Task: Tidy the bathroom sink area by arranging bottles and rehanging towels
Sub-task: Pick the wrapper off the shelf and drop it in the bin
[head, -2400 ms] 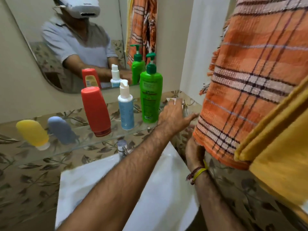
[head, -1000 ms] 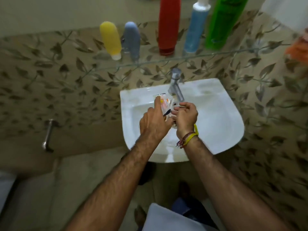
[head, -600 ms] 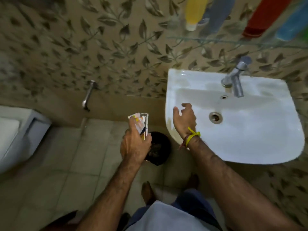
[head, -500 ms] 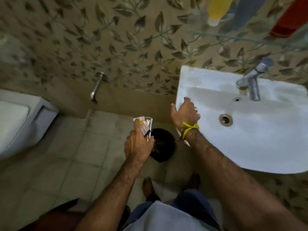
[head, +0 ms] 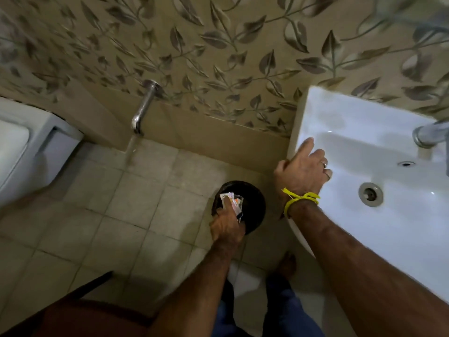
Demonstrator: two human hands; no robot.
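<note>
Leaf-patterned wall tiles (dimly lit) above pale floor tiles.

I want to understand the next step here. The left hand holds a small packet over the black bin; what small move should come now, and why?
Probably the left hand should let go, so the small crumpled plastic packet drops. It is already held over the mouth of the round black bin on the floor, while the right hand rests on the white ceramic sink rim.
</note>
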